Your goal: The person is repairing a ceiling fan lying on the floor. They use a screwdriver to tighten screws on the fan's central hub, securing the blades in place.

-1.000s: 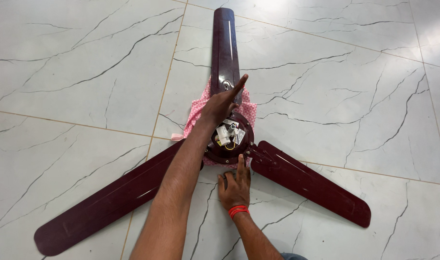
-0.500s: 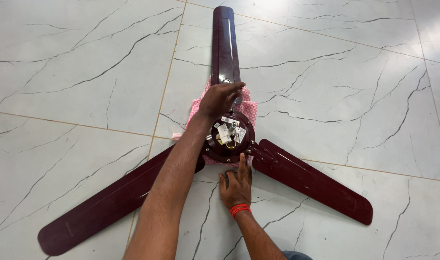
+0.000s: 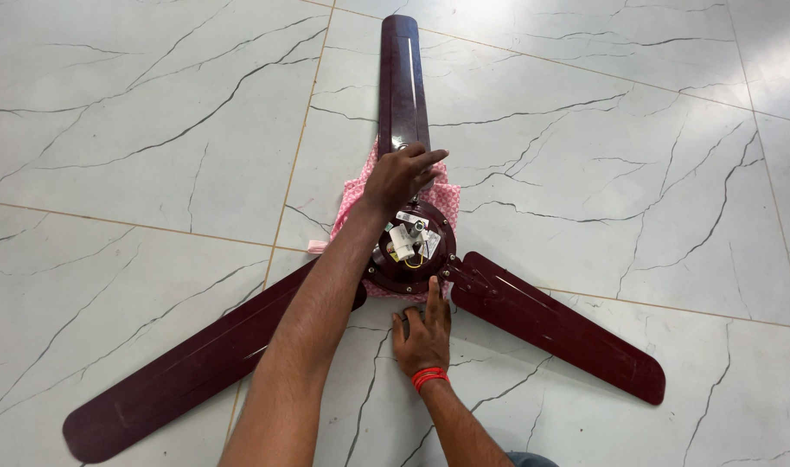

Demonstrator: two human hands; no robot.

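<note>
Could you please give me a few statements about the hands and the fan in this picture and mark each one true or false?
1. The ceiling fan lies on the tiled floor with three dark maroon blades. True.
2. The left hand rests at the root of the blade that points away from the person. True.
3. The right hand grips the tip of the right blade. False: it lies flat on the floor just below the hub, fingertips toward it.
4. A blue towel lies under the hub. False: the cloth there is pink and patterned.
5. The right wrist wears a red band. True.
</note>
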